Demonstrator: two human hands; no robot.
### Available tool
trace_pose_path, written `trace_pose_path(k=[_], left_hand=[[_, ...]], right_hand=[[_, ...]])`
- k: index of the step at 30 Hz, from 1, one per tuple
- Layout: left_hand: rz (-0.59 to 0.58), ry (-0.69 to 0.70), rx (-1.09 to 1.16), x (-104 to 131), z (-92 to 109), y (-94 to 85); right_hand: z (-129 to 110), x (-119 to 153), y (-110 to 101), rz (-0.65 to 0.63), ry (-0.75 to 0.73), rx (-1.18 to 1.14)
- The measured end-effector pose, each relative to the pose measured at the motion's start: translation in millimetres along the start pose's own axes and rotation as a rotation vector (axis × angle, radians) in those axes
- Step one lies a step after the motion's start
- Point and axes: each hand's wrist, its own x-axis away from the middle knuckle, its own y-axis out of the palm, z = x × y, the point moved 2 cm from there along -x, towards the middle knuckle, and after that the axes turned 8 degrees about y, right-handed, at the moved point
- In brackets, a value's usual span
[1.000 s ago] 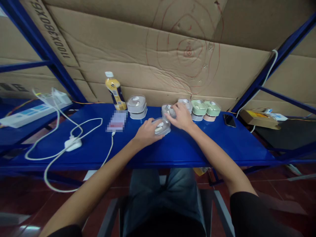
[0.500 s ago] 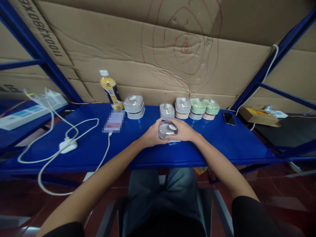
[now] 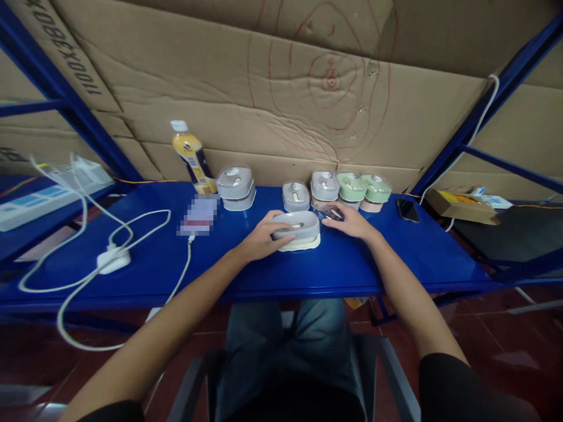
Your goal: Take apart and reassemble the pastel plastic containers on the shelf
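Observation:
A grey oval box [image 3: 303,234] with a pale scalloped rim at its base stands uncovered near the front of the blue table [image 3: 264,272]. Around its left end my left hand [image 3: 266,236] is closed, with fingers over the wall and the thumb along the front. A small metallic-looking piece shows inside the box. To the right and slightly behind, my right hand [image 3: 349,223] grips a clear lid [image 3: 326,212], tilted and apart from the box. Behind it are a small grey lidded box [image 3: 295,197] and a grey-and-peach one [image 3: 324,185].
Two green-topped boxes [image 3: 352,186] stand at the back right, near a dark phone [image 3: 407,210]. Back left are another grey box [image 3: 236,186], a yellow bottle [image 3: 193,158] and a blurred-out device [image 3: 199,214] on a cable. A charger [image 3: 113,259] lies among looped white cables.
My right hand has lifted the clear lid off the grey box and moved right with it. My left hand stays at the box's left end.

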Motion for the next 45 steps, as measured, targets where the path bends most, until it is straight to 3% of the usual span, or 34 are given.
trace_pose_path(k=[4,8,13,17,22,45], left_hand=[[0.104,-0.069,-0.025,1.4,-13.3,-10.4],[0.121,-0.078,0.000,2.2,-14.4,-12.8],[0.056,-0.069,0.055,-0.5,1.5,2.3],[0.033,-0.095,0.107,-2.8,6.5,12.9],[0.023,-0.095,0.132,-2.0,5.6,16.1],[-0.063,0.044,0.020,3.7,8.0,15.8]], right_hand=[[2.9,-1.2,-2.9,0.015,0.018,0.022],[0.4,0.1,-2.4,0.056,0.001,0.002],[-34.8,8.1,15.3,0.056,-0.258,-0.031],[-65.5,11.1,39.9,-0.012,-0.380,0.101],[-76.6,6.4,54.8,-0.060,-0.375,0.201],[-85.6,-3.6,52.3,-0.190,-0.349,0.289]])
